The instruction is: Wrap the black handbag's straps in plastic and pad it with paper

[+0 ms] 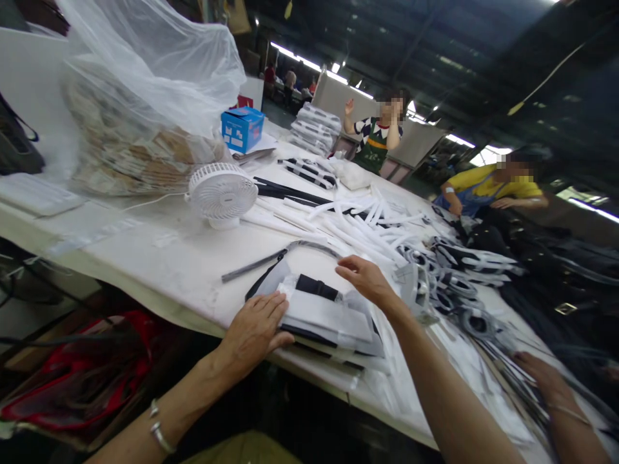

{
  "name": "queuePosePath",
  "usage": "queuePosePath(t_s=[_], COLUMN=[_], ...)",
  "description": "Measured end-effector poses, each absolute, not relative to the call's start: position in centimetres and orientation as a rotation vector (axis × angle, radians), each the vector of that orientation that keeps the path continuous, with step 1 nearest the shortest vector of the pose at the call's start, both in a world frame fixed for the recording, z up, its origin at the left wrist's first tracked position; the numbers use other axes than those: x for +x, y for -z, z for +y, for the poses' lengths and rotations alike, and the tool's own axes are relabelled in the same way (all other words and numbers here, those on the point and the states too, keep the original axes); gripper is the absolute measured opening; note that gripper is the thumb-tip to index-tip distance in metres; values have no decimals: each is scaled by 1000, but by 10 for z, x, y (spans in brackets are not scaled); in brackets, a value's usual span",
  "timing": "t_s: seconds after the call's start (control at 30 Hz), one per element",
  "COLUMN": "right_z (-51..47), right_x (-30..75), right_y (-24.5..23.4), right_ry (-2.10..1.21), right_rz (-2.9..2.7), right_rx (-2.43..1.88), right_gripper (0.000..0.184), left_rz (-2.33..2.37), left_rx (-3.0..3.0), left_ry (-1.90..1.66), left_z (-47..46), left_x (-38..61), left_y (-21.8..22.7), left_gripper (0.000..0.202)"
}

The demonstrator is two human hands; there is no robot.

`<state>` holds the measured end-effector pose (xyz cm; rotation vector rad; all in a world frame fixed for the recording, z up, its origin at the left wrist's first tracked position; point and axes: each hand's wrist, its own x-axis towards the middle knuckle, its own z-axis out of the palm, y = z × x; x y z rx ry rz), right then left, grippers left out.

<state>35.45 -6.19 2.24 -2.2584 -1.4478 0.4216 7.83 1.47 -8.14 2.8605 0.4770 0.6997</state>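
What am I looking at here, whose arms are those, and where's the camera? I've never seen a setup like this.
There is no machine: these are a person's own bare hands, in one picture from a camera worn on the head. The left hand lies on a dark item partly covered in pale wrapping. The right hand is beside a grey-wrapped strap; whether it grips it is unclear. The table also bears a white fan and loose white strips. The hand at lower right is someone else's.
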Motion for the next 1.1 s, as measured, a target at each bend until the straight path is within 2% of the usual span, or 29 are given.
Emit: queuePosePath(t_s=[0.13,0.27,0.43,0.57,0.63,0.8,1.1], right_z=[-180,-275,-294,-281,-277,-271,-278], right_x=[378,360,316,314,323,365,417], right_y=[-24,22,93,123,128,115,87], right_ry=[-329,-263,181,359,412,370,46], right_rz=[-1071,-996,-1251,-1305,-1319,-1332,-1293], right_rx=[-2379,-2457,-2474,-2591,-2652,-2833,-2944], right_gripper=[34,42,63,47,44,59,50], left_rz=[478,377,205,209,234,279,401], left_rx=[2906,2940,2969,3052,3092,3112,3120], left_ry=[-794,-915,-828,-676,-661,-737,-709], left_z=[17,8,-9,-12,-12,-11,-9], left_x=[77,83,103,110,110,115,128], left_y=[72,59,60,75,80,82,87], left_gripper=[46,54,73,67,63,56,54])
